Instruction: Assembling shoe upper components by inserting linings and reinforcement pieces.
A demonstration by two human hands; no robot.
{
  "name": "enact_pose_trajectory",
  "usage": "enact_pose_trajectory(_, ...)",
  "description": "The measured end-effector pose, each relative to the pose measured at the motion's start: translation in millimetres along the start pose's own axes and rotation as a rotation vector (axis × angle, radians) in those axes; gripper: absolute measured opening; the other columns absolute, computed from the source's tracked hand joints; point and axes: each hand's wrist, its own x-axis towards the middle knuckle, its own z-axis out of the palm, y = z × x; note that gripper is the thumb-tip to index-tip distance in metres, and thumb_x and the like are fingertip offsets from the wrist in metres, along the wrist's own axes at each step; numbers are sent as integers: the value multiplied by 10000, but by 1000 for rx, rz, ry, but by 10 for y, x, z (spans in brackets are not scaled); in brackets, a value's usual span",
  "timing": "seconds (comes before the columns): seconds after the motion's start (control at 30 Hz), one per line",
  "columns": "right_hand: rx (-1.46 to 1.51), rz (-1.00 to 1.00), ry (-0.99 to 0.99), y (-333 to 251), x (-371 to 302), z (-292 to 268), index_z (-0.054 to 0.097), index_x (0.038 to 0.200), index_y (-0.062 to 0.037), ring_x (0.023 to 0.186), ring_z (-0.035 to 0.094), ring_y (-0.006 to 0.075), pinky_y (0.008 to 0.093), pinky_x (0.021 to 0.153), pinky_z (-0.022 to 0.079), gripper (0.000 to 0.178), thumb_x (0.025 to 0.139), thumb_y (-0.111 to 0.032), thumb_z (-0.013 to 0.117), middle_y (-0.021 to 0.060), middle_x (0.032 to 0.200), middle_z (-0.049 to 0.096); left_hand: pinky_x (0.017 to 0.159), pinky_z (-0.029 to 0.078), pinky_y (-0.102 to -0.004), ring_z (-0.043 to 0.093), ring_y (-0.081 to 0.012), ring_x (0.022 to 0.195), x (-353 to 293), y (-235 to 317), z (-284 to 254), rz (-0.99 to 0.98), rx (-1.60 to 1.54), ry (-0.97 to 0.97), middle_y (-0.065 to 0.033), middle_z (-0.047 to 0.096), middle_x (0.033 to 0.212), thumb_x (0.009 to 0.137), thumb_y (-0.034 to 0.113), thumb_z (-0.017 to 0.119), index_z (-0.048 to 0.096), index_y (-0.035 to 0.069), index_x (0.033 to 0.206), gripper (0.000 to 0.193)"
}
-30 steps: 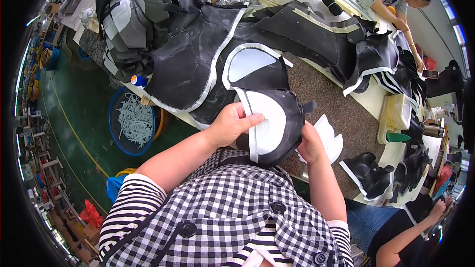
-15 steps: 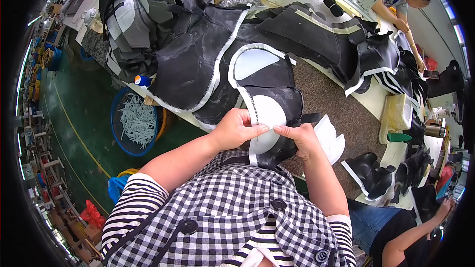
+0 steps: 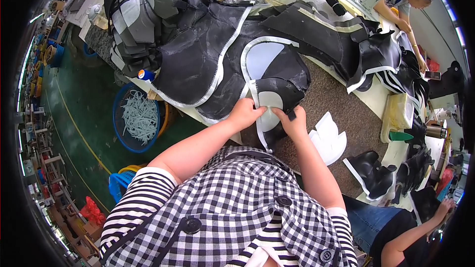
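- The left hand (image 3: 246,113) is closed on the near part of a black panel (image 3: 284,71) with a white zigzag-stitched border and two pale rounded patches; its thumb presses flat on the nearer patch, fingers mostly hidden.
- The right hand (image 3: 293,121) grips the same panel from the other side, thumb on that patch, its tip close to the left thumb's; how far its fingers curl underneath cannot be told.
- The panel is held at the near edge of the table (image 3: 358,99), which has a speckled brown surface; its far end overlaps dark material there.
- White petal-shaped pieces (image 3: 328,141) lie near that edge, just beside the right forearm.
- A large black sheet (image 3: 195,54) with a white stitched border lies left of the panel, reaching the near edge.
- A blue spool (image 3: 146,75) sits by the table's left edge, beside the sheet.
- Below that edge, on the floor, a round blue basket (image 3: 116,121) holds pale strips (image 3: 140,118).
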Motion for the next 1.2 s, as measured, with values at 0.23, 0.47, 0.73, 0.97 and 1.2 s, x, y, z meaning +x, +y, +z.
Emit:
enact_pose_trajectory(0.23, 173, -26, 109, -5, -47, 90, 662, 997, 10, 912, 694, 313, 373, 787, 527, 365, 724, -178, 815, 190, 938, 708, 686, 523, -333, 692, -193, 754, -42, 146, 142, -71, 16, -18, -151, 712, 790, 801, 208, 651, 703, -19, 908, 256)
enact_pose_trajectory(0.47, 364, 84, -58, 293, -145, -134, 643, 1082, 0, 932, 659, 191, 321, 829, 505, 347, 793, -153, 759, 104, 1013, 707, 833, 510, -328, 659, -192, 924, -28, 221, 61, -140, -240, -175, -108, 697, 1042, 854, 211, 673, 654, 4, 1108, 328)
enact_pose_trajectory(0.73, 556, 267, -176, 2, -407, -346, 648, 1115, -10, 902, 600, 129, 287, 834, 476, 268, 913, -186, 659, 48, 1015, 686, 740, 524, -296, 655, -145, 801, 329, 698, 66, -20, -590, 44, -57, 698, 932, 835, 51, 695, 663, 13, 1067, 237)
enact_pose_trajectory(0.97, 736, 392, -61, -168, -570, -331, 628, 1155, -10, 1011, 591, 146, 297, 896, 463, 351, 886, -221, 708, 79, 1118, 661, 730, 542, -311, 672, -178, 814, 77, 897, -170, -318, -525, -280, -92, 699, 941, 820, 65, 713, 664, -19, 1030, 231)
enact_pose_trajectory(1.2, 638, 230, -11, -153, -530, -99, 634, 1110, 25, 861, 646, 163, 292, 774, 513, 358, 834, -172, 746, 97, 999, 694, 807, 537, -356, 678, -251, 910, -72, 610, -41, -11, 51, -80, -160, 687, 1042, 771, 61, 742, 609, -51, 1131, 400)
